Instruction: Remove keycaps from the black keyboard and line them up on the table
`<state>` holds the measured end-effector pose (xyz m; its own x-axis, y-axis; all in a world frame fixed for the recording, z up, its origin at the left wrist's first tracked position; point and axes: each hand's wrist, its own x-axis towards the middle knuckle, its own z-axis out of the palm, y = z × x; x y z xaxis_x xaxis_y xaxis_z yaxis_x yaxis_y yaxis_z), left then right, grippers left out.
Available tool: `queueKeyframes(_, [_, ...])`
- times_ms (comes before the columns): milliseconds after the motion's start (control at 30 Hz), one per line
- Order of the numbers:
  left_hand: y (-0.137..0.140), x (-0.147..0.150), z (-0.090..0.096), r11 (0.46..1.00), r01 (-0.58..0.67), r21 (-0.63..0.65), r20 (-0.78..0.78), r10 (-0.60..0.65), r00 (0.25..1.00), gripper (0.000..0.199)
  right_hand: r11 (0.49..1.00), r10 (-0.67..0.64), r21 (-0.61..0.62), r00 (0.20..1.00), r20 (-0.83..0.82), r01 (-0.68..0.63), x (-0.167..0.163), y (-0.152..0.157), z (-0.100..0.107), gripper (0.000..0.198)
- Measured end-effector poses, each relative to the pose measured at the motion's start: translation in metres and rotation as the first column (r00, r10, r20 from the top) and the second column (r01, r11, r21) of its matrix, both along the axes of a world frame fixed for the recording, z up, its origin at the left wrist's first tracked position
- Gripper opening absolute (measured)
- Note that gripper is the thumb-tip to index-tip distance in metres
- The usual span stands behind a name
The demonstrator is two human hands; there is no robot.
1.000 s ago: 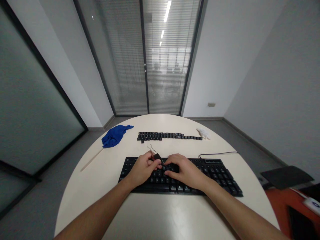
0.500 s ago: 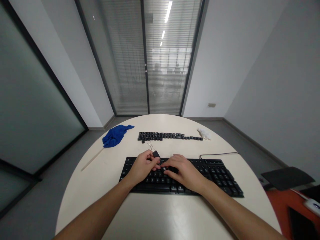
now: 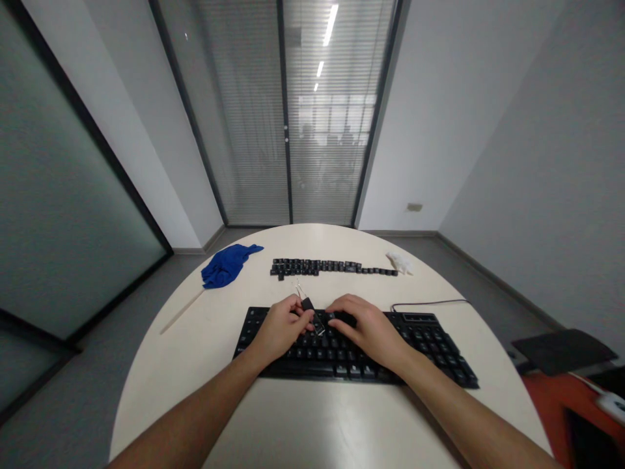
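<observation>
A wire keycap puller with a black handle (image 3: 307, 304) is pinched between the thumb and fingers of my left hand (image 3: 283, 324). Its thin wires stick out at both ends, and the lower end reaches down over the keys. Beneath both hands lies a black keyboard (image 3: 312, 370). My right hand (image 3: 366, 326) rests over its upper middle, just right of the puller, with thumb and forefinger curved and apart. A key shows in the gap between those fingertips; I see nothing clearly gripped. The other right fingers are partly hidden.
Rows of loose black keycaps (image 3: 295, 267) lie beyond the keyboard on the round white table (image 3: 205, 352). A blue cloth (image 3: 227, 266) with a wooden stick (image 3: 181, 312) lies left, and a crumpled white piece (image 3: 400, 262) sits back right. The keyboard cable (image 3: 430, 303) runs off rightward.
My right hand has moved slightly up and right, away from the puller's lower end, and its thumb and forefinger have parted. My left hand still holds the puller in nearly the same place.
</observation>
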<state>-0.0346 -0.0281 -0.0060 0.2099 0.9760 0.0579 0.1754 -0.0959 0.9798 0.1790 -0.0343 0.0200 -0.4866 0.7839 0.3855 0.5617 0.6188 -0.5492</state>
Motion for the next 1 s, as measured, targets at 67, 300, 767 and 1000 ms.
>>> queueKeyframes(67, [0.000,0.000,-0.001,1.000,0.008,0.007,-0.024,-0.008,1.000,0.022,0.992,-0.122,-0.026,0.992,-0.007,0.122,0.005,0.008,-0.003,0.014])
queueKeyframes(300, [-0.001,-0.001,-0.001,1.000,0.019,0.017,-0.034,-0.018,0.999,0.021,0.937,-0.322,-0.056,0.916,0.238,0.344,0.008,0.043,-0.011,0.019])
queueKeyframes(767, [0.000,-0.002,-0.002,0.999,0.024,0.026,-0.060,-0.023,0.998,0.024,0.862,-0.449,-0.040,0.798,0.402,0.505,-0.024,0.106,-0.013,0.019])
queueKeyframes(1000, [0.001,-0.002,-0.003,0.999,0.033,0.033,-0.091,-0.029,0.995,0.021,0.855,-0.461,-0.050,0.801,0.382,0.516,-0.029,0.118,-0.015,0.021])
